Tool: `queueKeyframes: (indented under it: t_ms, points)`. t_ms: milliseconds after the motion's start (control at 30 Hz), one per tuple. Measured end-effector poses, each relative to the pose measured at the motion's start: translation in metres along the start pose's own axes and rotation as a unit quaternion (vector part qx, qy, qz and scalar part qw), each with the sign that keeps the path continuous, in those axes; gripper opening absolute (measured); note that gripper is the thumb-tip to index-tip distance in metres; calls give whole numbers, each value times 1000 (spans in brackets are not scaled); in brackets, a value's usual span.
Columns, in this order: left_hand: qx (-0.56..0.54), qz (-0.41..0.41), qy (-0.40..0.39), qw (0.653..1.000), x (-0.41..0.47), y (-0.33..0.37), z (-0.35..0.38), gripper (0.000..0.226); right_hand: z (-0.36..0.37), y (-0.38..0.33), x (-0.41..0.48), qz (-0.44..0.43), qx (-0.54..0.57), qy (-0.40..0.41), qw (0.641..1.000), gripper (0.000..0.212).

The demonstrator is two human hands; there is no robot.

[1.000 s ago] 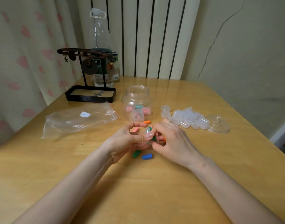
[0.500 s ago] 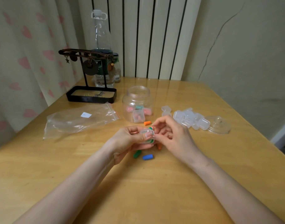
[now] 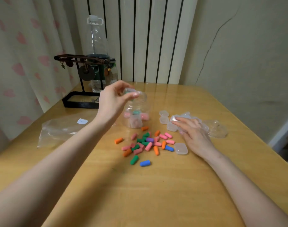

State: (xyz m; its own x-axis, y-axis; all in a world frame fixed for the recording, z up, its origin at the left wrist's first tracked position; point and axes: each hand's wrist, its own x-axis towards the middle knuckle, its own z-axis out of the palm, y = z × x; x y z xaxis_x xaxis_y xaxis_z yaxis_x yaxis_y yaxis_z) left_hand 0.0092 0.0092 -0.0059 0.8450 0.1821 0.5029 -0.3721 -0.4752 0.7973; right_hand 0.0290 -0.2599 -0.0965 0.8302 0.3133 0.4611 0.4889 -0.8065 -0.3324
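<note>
My left hand [image 3: 113, 99] hovers over the mouth of a clear plastic jar [image 3: 136, 110] and pinches a small clear case [image 3: 129, 91] with green earplugs inside. The jar holds several filled cases with pink and green plugs. My right hand [image 3: 191, 134] lies with straight fingers on a heap of empty small clear cases [image 3: 172, 122] to the right of the jar. A scatter of coloured foam earplugs [image 3: 148, 142] in pink, green, orange, blue and purple lies on the wooden table [image 3: 148, 194] between my arms. One closed clear case [image 3: 181, 148] sits by my right wrist.
The jar's clear lid [image 3: 217, 131] lies at the right, beyond my right hand. A clear zip bag [image 3: 66, 130] lies at the left. A black jewellery stand [image 3: 83, 89] and a tall plastic bottle [image 3: 97, 46] stand at the back left by the radiator.
My hands have parted. The left hand rose and carried the small case up over the jar's mouth. The right hand moved right onto the heap of empty cases, uncovering the earplug pile.
</note>
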Motion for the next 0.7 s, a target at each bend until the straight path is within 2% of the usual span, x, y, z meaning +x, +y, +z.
queueKeyframes:
  t_ms: [100,233,300,367,433,500,633,700]
  points:
    - [124,60,36,990,31,-5,15,25,7,-1,2,-37,-41,-59,997,47]
    - [243,19,-54,968,44,-28,30,35,4,5,0,-17,-8,-109,994,45]
    - [258,38,-31,965,39,-34,29,32,4,8,2,-8,-4,-95,995,45]
    - [241,72,11,968,28,-33,25,26,7,9,5,-1,-12,-76,997,42]
    - [194,87,21,977,11,-25,21,21,8,8,7,17,7,-61,998,37]
    - [153,61,-21,986,-10,-15,19,19,5,7,7,29,31,-51,998,31]
    - [75,-31,-148,986,-51,-6,21,14,10,5,7,17,1,-34,999,17]
    - [44,-57,-164,984,-67,-6,25,13,14,2,7,10,-2,-35,999,22]
